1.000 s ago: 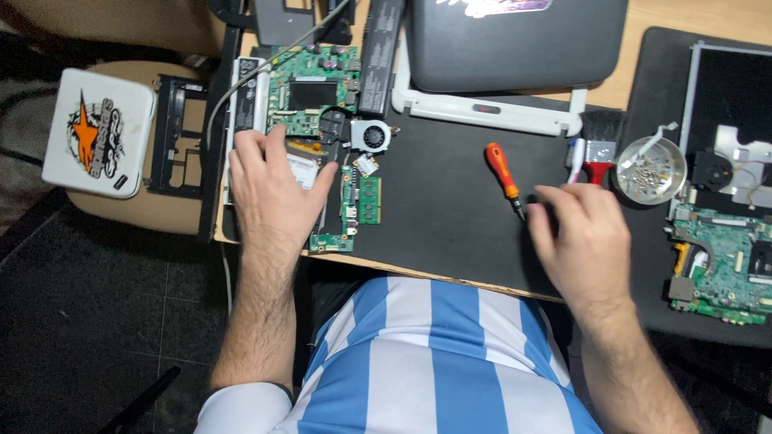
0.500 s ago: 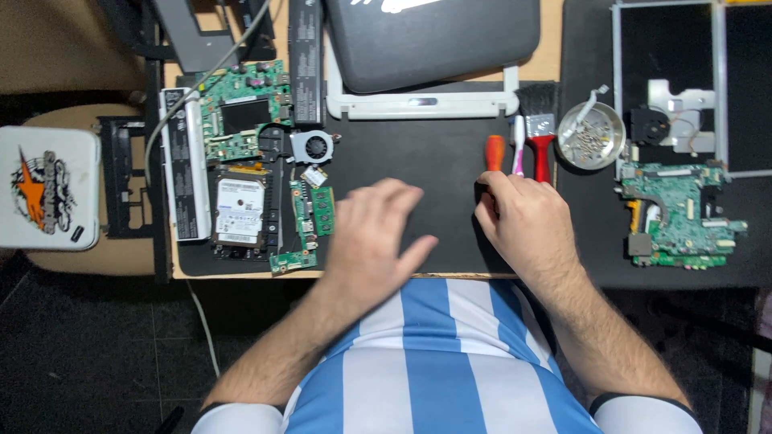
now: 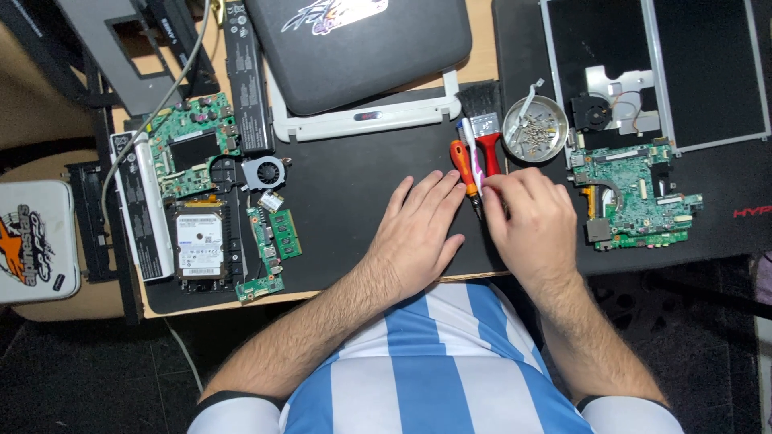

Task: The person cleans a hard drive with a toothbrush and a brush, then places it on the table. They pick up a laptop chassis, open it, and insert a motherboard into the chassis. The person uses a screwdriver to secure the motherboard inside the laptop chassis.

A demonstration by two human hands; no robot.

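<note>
**Picking a tool from the cluster by the screw dish**

Our right hand (image 3: 527,221) curls over the black tip of the orange-handled screwdriver (image 3: 464,165); whether its fingers are clamped on it, we cannot tell. Our left hand (image 3: 422,233) lies flat on the black mat (image 3: 354,201), fingers apart, just beside the handle. We judge it best to pinch one shaft only, since a red-handled brush (image 3: 485,128) and a pen lie touching it, and keep clear of the round metal dish (image 3: 534,128).

A white rectangular label sits on the hard drive (image 3: 199,245) at left; a white case with an orange star sticker (image 3: 32,241) lies off the counter's edge.
</note>
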